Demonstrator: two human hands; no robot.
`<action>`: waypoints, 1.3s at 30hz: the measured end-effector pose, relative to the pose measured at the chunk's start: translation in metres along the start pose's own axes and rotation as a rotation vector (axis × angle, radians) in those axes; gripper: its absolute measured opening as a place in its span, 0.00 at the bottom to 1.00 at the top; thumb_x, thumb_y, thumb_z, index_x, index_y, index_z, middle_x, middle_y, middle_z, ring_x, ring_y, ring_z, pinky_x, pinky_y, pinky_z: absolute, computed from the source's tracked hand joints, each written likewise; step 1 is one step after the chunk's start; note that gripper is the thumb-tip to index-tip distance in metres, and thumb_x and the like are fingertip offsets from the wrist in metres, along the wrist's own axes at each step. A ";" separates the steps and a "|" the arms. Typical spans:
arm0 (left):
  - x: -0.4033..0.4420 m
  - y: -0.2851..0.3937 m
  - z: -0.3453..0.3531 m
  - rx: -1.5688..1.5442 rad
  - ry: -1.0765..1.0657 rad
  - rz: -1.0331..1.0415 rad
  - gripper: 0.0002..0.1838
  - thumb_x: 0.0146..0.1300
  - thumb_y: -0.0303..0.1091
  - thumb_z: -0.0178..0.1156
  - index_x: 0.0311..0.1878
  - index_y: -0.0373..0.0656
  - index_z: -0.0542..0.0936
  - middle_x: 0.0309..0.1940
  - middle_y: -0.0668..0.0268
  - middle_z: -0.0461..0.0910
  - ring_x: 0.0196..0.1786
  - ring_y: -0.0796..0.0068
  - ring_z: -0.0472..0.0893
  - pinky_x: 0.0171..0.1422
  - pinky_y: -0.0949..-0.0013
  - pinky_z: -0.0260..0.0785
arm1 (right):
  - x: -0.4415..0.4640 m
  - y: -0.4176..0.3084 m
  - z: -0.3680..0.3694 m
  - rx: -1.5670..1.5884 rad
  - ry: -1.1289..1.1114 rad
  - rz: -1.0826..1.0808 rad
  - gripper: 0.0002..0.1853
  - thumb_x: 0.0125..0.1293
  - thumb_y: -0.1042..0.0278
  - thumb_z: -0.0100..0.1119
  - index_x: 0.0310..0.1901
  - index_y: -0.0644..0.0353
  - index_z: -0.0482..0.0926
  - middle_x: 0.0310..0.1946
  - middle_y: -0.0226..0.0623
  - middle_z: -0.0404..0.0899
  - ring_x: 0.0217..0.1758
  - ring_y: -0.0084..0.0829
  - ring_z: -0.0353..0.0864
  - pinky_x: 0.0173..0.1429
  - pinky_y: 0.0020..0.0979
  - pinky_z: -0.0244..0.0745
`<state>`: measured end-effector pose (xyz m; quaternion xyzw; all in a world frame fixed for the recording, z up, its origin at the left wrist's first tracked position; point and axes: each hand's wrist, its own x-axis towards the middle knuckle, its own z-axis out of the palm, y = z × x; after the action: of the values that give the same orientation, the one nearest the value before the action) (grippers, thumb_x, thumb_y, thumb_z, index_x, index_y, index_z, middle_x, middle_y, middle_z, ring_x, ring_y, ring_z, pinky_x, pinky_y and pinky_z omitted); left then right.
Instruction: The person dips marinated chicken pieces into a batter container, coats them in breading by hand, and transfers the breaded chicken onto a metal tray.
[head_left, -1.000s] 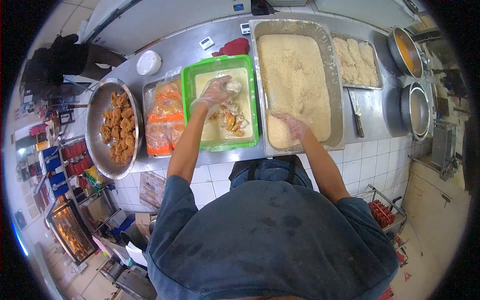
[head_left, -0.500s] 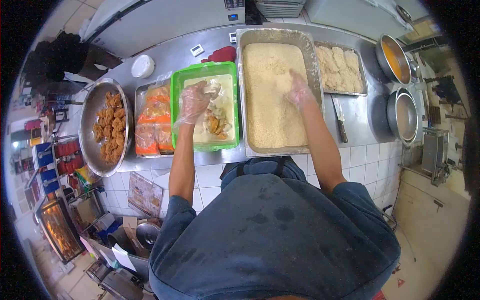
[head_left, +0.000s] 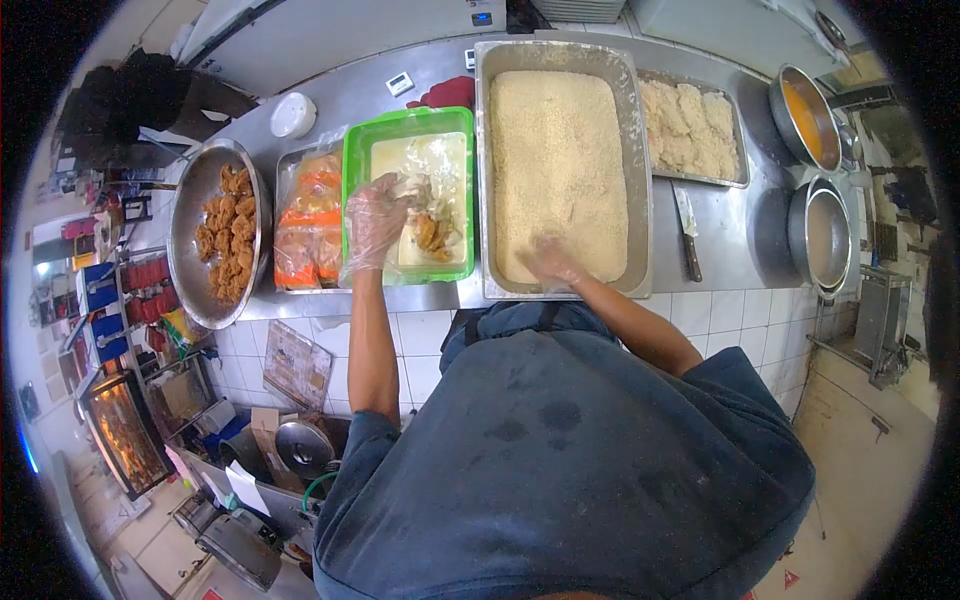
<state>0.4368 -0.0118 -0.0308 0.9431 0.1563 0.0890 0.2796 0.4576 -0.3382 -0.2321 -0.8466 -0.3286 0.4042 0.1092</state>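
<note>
Batter (head_left: 398,152) coats a piece (head_left: 413,188) gripped by the left hand (head_left: 374,215) at the green tub's (head_left: 352,150) left side, likely soft, slippery, best cradled underneath; the right hand (head_left: 552,264), grip unclear, works the near crumbs (head_left: 560,215).

Right hand (head_left: 552,264) is a motion blur over the crumbs (head_left: 560,150), so can't really make out the fingers. Left hand (head_left: 374,218) covers part of the pale lump (head_left: 407,187) it's gripping, no clue what that is. Near the tabletop's (head_left: 738,235) far edge, the red cloth (head_left: 446,93) is partly behind the green tub (head_left: 410,119), and the timer (head_left: 399,83) readout's too tiny to read.
</note>
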 end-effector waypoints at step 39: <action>0.002 0.027 -0.006 -0.180 -0.059 -0.191 0.15 0.52 0.28 0.71 0.44 0.38 0.86 0.34 0.52 0.86 0.36 0.65 0.84 0.43 0.62 0.75 | 0.084 0.023 -0.124 -0.218 0.898 0.440 0.33 0.79 0.45 0.35 0.79 0.54 0.56 0.82 0.47 0.45 0.85 0.49 0.43 0.83 0.53 0.39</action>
<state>0.4436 -0.0295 -0.0113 0.8973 0.2283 0.0480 0.3748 0.6007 -0.2912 -0.2129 -0.9924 -0.1035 -0.0227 0.0631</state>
